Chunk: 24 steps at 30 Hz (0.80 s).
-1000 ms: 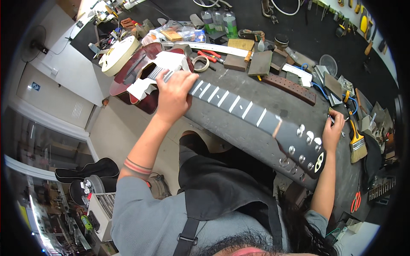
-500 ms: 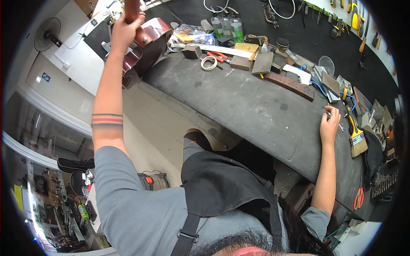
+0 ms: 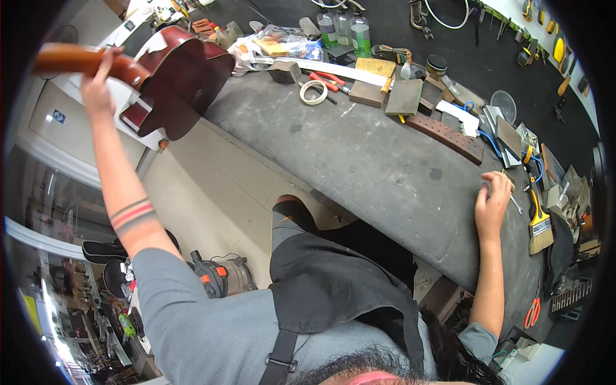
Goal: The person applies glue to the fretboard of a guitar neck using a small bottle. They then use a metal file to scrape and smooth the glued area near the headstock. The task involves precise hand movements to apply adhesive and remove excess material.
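Note:
My left hand (image 3: 101, 90) is wrapped round the orange-brown neck of a guitar (image 3: 186, 77). The guitar's glossy dark red body hangs over the far left end of the workbench (image 3: 359, 163), partly beyond its edge, and its neck points left. My right hand (image 3: 493, 197) is at the bench's right side with its fingers curled. A small brass-coloured bit shows at the fingertips; what it is, I cannot make out. Close beside that hand lies a small wrench (image 3: 516, 204). To its right is a paintbrush (image 3: 540, 224) with a yellow handle.
Along the bench's back lie a tape roll (image 3: 314, 92), red-handled pliers (image 3: 328, 81), sanding blocks (image 3: 404, 97) and a drilled brown bar (image 3: 444, 138). Spray bottles (image 3: 360, 38) stand behind. Red-handled scissors (image 3: 532, 312) lie at the right edge. A vacuum cleaner (image 3: 221, 276) sits on the floor.
My left hand has swung left with the guitar; its neck has tipped from upright to pointing left, and more of the dark red body shows. My right hand stays in about the same place.

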Motion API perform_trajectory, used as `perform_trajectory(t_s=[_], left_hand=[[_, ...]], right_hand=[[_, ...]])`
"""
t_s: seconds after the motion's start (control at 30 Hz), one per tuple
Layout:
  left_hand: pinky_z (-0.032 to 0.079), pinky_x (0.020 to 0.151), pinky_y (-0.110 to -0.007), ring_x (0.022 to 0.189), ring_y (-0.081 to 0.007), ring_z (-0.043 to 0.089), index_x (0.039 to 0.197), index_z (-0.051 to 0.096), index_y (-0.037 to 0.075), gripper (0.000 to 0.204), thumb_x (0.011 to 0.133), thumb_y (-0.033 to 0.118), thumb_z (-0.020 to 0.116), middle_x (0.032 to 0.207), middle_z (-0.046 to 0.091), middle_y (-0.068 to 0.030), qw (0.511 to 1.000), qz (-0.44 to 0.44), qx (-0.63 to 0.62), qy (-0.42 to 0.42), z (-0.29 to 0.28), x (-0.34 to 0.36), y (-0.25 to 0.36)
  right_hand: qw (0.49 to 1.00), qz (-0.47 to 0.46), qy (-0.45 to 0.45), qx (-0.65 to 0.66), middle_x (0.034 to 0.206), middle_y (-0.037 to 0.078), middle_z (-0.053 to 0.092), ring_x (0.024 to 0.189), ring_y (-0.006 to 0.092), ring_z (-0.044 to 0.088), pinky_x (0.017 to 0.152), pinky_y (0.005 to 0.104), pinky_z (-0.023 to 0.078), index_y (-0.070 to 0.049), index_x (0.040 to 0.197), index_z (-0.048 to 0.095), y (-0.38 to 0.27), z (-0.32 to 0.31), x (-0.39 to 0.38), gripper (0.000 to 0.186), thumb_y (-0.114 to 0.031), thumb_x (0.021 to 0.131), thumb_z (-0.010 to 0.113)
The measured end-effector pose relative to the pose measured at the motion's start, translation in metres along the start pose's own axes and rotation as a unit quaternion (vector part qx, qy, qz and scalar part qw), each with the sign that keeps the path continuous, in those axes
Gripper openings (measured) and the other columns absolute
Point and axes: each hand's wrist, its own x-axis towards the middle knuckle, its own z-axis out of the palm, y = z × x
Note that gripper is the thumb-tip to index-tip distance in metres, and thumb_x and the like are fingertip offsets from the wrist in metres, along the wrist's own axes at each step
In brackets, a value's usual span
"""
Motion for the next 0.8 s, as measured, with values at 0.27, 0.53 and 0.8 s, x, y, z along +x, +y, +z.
perform_trajectory(t_s=[0.27, 0.53, 0.8], left_hand=[[0.049, 0.124, -0.055, 0.137, -0.0432, 0.069, 0.14, 0.063, -0.005, 0.031, 0.118, 0.017, 0.061, 0.14, 0.073, -0.0301, 0.997, -0.009, -0.068, 0.036, -0.136, -0.051, -0.035], [0.034, 0.133, -0.065, 0.155, -0.0506, 0.052, 0.149, 0.061, -0.002, 0.039, 0.122, 0.023, 0.05, 0.16, 0.058, -0.0352, 0.99, -0.064, -0.116, 0.038, -0.238, -0.078, -0.047], [0.016, 0.141, -0.066, 0.166, -0.0544, 0.034, 0.152, 0.057, -0.009, 0.048, 0.121, 0.026, 0.049, 0.171, 0.047, -0.0351, 0.971, -0.108, -0.117, 0.177, -0.243, -0.094, -0.038]], right_hand=[[0.971, -0.208, -0.114, 0.024, 0.133, 0.011, 0.067, 0.137, 0.0362, 0.059, 0.119, 0.0522, 0.044, -0.009, 0.123, 0.071, -0.096, 0.06, 0.08, 0.038, 0.004, 0.087, 0.072], [0.95, -0.283, -0.11, -0.074, 0.14, 0.013, 0.065, 0.141, 0.0328, 0.058, 0.121, 0.0518, 0.043, -0.008, 0.132, 0.068, -0.11, 0.146, 0.171, 0.047, 0.002, 0.087, 0.068], [0.971, -0.225, 0.041, 0.067, 0.116, 0.012, 0.08, 0.111, 0.0338, 0.075, 0.098, 0.0453, 0.058, -0.005, 0.12, 0.078, -0.099, 0.092, 0.26, 0.029, 0.002, 0.093, 0.074]])
